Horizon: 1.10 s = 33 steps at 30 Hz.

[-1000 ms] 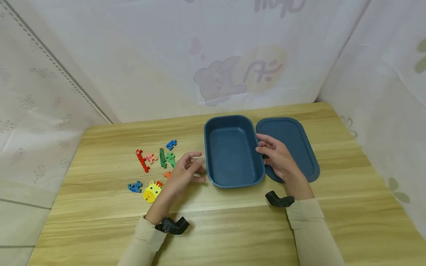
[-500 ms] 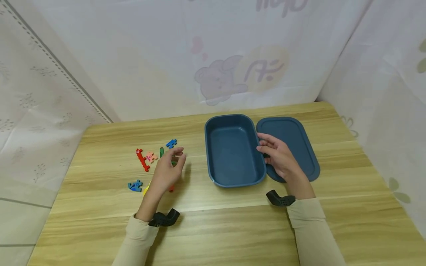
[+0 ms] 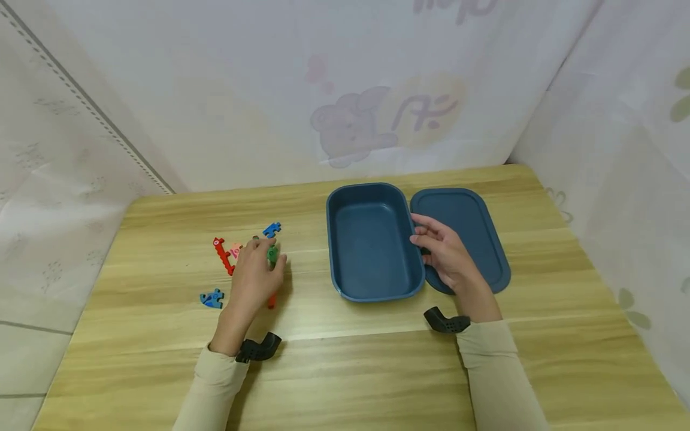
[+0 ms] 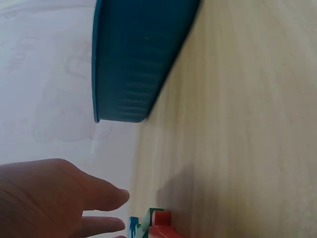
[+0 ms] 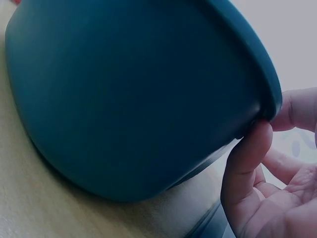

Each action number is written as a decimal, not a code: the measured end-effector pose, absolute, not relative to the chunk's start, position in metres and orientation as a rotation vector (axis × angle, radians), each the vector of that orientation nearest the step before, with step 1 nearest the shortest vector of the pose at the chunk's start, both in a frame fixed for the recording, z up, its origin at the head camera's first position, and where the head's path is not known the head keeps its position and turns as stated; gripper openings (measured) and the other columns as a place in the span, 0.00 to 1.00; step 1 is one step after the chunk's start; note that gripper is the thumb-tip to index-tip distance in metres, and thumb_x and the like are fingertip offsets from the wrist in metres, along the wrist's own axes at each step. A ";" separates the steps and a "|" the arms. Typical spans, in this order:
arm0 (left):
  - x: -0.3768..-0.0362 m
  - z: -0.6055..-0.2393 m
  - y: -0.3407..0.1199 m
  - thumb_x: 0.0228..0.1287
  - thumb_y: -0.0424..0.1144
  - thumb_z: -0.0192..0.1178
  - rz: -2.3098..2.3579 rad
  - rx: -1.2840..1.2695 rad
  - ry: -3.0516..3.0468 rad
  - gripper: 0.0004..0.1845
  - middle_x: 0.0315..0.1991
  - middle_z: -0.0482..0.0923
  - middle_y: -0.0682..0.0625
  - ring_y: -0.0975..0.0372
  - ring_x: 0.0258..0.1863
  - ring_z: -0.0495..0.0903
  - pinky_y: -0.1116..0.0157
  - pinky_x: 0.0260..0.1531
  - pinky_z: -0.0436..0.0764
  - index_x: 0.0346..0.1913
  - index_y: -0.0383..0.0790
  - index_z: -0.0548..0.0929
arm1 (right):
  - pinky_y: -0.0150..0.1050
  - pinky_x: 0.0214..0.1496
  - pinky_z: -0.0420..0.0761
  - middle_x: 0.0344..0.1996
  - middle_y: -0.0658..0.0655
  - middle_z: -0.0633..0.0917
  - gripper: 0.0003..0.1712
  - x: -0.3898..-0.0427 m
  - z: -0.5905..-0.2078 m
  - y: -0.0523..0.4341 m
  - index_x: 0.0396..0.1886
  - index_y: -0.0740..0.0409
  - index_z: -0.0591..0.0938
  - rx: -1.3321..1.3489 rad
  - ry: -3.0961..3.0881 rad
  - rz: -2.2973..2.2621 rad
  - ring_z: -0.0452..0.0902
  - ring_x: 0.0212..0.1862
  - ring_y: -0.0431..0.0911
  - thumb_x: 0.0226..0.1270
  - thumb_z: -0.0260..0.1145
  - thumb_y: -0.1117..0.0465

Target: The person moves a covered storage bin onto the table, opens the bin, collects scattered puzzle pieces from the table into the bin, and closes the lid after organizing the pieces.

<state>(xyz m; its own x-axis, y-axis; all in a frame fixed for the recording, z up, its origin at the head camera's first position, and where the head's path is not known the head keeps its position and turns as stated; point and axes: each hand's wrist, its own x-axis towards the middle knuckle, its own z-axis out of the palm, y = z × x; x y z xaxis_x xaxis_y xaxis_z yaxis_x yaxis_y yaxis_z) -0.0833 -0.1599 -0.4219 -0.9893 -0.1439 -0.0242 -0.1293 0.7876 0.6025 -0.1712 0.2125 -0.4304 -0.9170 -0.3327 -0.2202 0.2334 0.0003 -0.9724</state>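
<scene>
Box (image 3: 372, 245) blue, nothing inside | right hand (image 3: 444, 254) grip pinching its rim | left hand (image 3: 253, 278) grip spread over puzzle pieces (image 3: 272, 230)

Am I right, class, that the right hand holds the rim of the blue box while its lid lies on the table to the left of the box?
Not quite. The lid lies to the right of the blue box, not the left, as the head view shows. The rest holds: the right hand holds the box's rim, and the lid is on the table.
</scene>
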 end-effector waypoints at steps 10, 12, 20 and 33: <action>-0.081 -0.421 -0.167 0.74 0.38 0.64 -0.875 0.194 -3.002 0.22 0.72 0.73 0.29 0.33 0.72 0.70 0.35 0.73 0.72 0.64 0.29 0.83 | 0.30 0.33 0.79 0.42 0.41 0.75 0.37 -0.172 -0.427 0.207 0.85 0.60 0.59 -0.098 1.908 -1.940 0.73 0.44 0.36 0.82 0.59 0.64; -0.081 -0.422 -0.168 0.73 0.37 0.64 -0.856 0.185 -3.014 0.21 0.72 0.73 0.29 0.33 0.73 0.70 0.35 0.73 0.71 0.63 0.29 0.84 | 0.30 0.33 0.79 0.42 0.41 0.75 0.37 -0.171 -0.428 0.207 0.85 0.60 0.59 -0.095 1.907 -1.932 0.73 0.44 0.37 0.82 0.59 0.63; -0.084 -0.426 -0.167 0.72 0.35 0.65 -0.758 0.104 -2.992 0.19 0.68 0.79 0.30 0.34 0.70 0.74 0.38 0.73 0.72 0.61 0.29 0.86 | 0.29 0.33 0.80 0.42 0.41 0.75 0.38 -0.169 -0.429 0.211 0.85 0.62 0.58 -0.130 1.892 -1.974 0.73 0.44 0.36 0.82 0.60 0.62; -0.085 -0.426 -0.163 0.71 0.38 0.67 -0.729 0.113 -3.007 0.21 0.71 0.77 0.31 0.33 0.68 0.75 0.37 0.71 0.74 0.61 0.29 0.86 | 0.31 0.31 0.77 0.42 0.42 0.74 0.37 -0.167 -0.426 0.204 0.85 0.59 0.59 -0.117 1.928 -1.940 0.72 0.44 0.39 0.82 0.59 0.64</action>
<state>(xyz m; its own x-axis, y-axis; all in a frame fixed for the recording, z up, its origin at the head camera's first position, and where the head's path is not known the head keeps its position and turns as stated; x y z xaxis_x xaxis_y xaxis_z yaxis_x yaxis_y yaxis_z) -0.0850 -0.1633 -0.4263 -0.9963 -0.0812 0.0265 -0.0600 0.8865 0.4589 -0.1666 0.2038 -0.4265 -0.9159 -0.3363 -0.2189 0.2211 0.0325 -0.9747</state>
